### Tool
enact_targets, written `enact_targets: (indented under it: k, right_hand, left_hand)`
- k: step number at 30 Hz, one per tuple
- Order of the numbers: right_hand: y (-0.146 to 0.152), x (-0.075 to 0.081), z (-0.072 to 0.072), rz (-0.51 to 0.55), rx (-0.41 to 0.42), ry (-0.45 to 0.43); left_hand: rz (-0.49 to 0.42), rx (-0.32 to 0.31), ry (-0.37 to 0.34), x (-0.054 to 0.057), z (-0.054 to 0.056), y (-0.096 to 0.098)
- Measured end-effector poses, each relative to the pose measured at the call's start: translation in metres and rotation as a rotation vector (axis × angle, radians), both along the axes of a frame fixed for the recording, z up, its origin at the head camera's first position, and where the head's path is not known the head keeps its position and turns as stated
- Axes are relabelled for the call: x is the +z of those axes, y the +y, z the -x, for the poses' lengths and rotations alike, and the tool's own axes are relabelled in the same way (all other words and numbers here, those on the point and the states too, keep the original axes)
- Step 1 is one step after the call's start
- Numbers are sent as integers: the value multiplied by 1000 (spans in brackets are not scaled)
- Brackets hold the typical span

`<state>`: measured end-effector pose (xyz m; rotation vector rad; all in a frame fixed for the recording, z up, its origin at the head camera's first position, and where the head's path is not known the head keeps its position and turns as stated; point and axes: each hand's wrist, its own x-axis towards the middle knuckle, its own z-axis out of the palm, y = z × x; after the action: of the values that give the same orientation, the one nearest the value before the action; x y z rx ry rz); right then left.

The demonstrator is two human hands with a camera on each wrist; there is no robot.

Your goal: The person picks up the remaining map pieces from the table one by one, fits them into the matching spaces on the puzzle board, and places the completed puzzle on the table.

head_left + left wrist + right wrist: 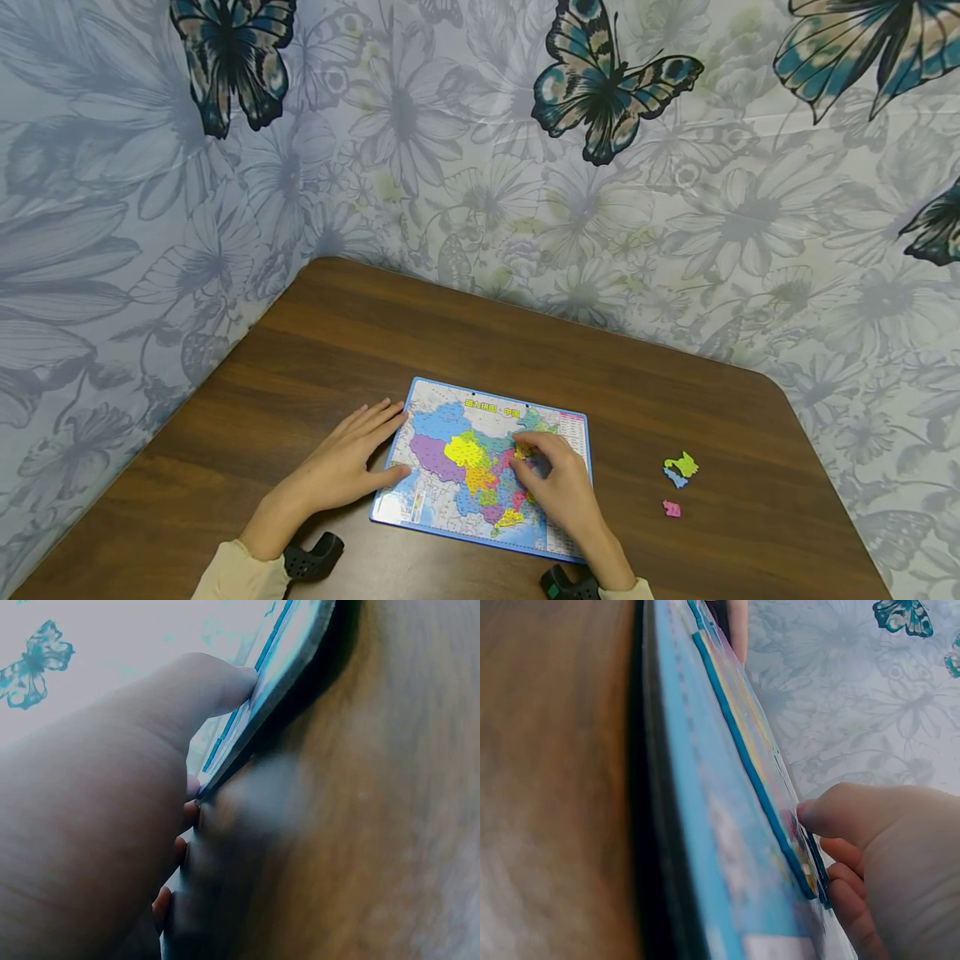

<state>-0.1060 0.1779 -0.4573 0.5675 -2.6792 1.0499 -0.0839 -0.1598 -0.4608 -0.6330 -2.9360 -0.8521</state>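
Only the wrist views show the map board (435,515) edge-on, above the table (750,467). The left hand (337,471) spreads, thumb touching the board at nine o'clock. The right hand (562,487) curves over it toward two o'clock; I cannot tell whether that half-hidden hand pinches anything. Beyond, at three o'clock, lie a pink piece (672,508), a blue piece (677,478), a yellow-green piece (684,464).

Brown table (315,333) is carrying map board (487,425) under right hand (558,483); yellow-green piece (682,464), blue piece (677,478), pink piece (672,508) are lying to hand's right.
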Motion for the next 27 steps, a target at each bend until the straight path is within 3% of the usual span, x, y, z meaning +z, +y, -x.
enact_targets:
  k: [27]
  right_hand:
    - [3,-4,0,15,-1,15]
  left_hand:
    - [8,5,-7,2,0,1]
